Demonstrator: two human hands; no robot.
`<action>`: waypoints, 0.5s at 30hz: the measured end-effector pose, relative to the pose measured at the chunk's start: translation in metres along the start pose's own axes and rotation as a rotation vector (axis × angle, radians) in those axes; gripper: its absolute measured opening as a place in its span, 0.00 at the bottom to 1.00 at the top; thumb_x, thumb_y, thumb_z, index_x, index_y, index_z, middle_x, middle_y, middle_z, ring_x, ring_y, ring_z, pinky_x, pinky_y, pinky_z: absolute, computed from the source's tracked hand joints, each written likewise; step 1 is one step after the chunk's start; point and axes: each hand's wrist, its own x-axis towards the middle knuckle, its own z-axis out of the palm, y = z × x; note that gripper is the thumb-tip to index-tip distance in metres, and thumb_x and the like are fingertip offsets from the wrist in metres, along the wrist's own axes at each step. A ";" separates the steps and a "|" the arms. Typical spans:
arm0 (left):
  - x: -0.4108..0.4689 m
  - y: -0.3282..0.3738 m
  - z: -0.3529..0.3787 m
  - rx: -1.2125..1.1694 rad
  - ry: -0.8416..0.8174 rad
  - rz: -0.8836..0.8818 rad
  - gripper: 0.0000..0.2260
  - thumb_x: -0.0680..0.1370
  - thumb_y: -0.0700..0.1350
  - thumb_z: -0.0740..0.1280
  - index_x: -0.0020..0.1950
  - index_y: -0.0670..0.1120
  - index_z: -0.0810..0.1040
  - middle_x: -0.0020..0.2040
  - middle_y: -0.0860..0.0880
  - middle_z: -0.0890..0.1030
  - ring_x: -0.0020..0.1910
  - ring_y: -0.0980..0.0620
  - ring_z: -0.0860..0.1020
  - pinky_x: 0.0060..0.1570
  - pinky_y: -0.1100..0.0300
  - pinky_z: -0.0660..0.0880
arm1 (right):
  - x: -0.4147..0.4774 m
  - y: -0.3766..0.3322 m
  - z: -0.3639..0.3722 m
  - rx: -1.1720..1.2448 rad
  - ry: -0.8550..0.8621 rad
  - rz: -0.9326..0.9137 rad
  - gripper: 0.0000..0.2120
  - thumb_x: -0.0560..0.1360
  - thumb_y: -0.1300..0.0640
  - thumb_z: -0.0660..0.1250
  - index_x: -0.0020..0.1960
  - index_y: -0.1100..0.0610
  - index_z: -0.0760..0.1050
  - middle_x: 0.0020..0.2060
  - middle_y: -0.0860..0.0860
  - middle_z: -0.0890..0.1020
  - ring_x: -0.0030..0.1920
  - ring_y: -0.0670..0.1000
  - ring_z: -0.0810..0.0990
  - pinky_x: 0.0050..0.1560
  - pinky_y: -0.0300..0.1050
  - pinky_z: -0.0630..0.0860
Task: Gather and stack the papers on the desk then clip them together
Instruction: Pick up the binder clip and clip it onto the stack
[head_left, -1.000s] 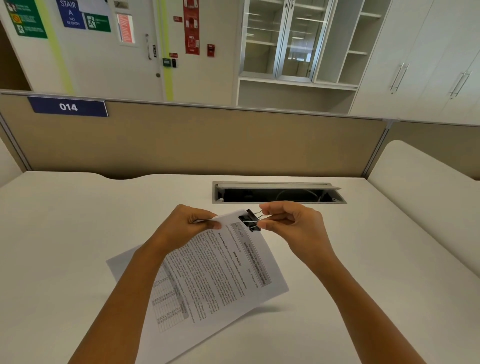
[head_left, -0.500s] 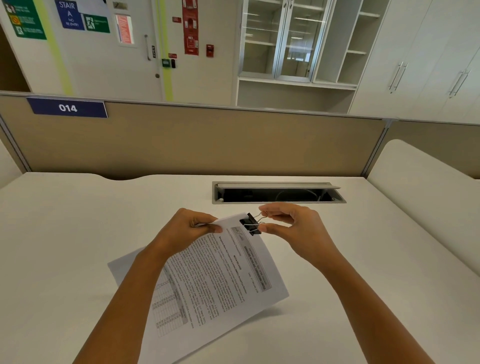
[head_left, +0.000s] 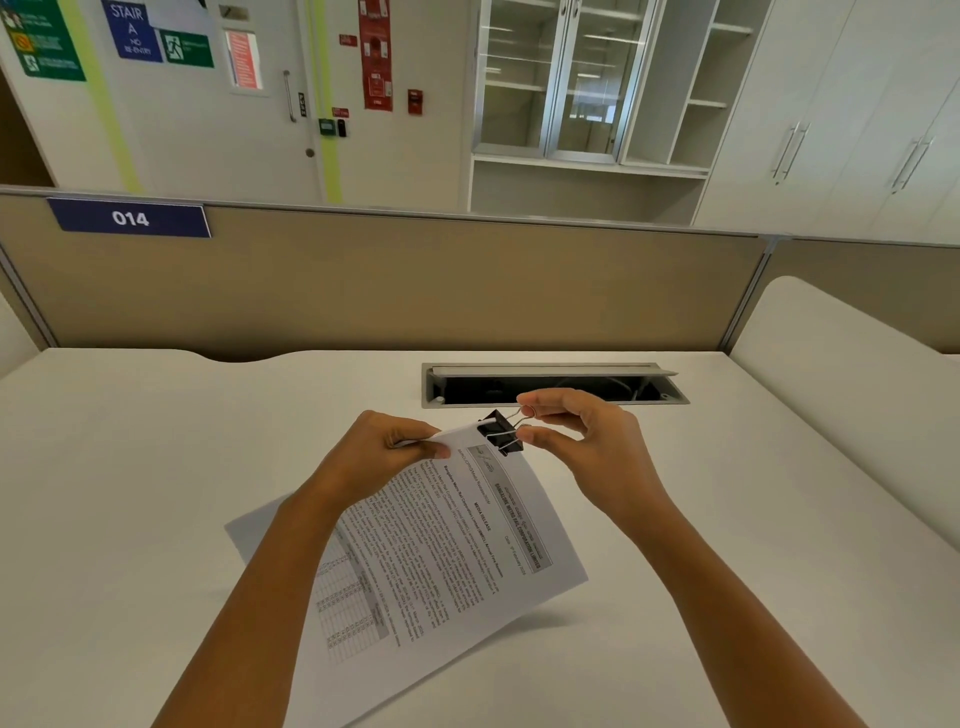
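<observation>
A stack of printed papers (head_left: 457, 561) is held tilted above the white desk (head_left: 156, 493), its far edge raised. My left hand (head_left: 379, 457) pinches the stack's top edge between thumb and fingers. A black binder clip (head_left: 500, 431) sits on the top right corner of the stack. My right hand (head_left: 582, 447) holds the clip's wire handles between thumb and forefinger, squeezing them. The lower part of the stack is partly hidden by my left forearm.
An open cable tray (head_left: 550, 387) is sunk into the desk just beyond my hands. A tan partition (head_left: 415, 280) with a "014" label (head_left: 130, 219) closes off the far edge. A white rounded side panel (head_left: 852, 395) stands at the right.
The binder clip has slid a little farther onto the corner of the papers, and my right hand's fingers have shifted on its wire handles. The stack stays held in my left hand.
</observation>
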 end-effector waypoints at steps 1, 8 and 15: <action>0.000 0.000 0.001 0.006 -0.002 -0.001 0.08 0.73 0.45 0.69 0.45 0.60 0.79 0.41 0.60 0.82 0.39 0.59 0.83 0.36 0.65 0.79 | 0.000 0.000 0.000 0.000 -0.002 0.003 0.15 0.71 0.56 0.72 0.57 0.50 0.78 0.47 0.39 0.79 0.49 0.36 0.78 0.45 0.19 0.69; -0.001 -0.002 0.002 -0.036 0.014 -0.048 0.06 0.74 0.44 0.69 0.46 0.56 0.82 0.36 0.62 0.83 0.38 0.58 0.83 0.34 0.66 0.78 | -0.002 0.007 0.004 0.001 -0.114 0.008 0.27 0.70 0.46 0.69 0.67 0.46 0.67 0.60 0.39 0.72 0.59 0.39 0.71 0.60 0.34 0.70; -0.003 0.000 -0.011 -0.294 0.252 -0.069 0.07 0.74 0.47 0.68 0.46 0.44 0.83 0.39 0.44 0.85 0.37 0.43 0.83 0.38 0.51 0.80 | -0.024 0.069 0.025 0.170 0.187 0.290 0.57 0.53 0.20 0.60 0.75 0.43 0.48 0.75 0.47 0.56 0.72 0.52 0.63 0.63 0.50 0.69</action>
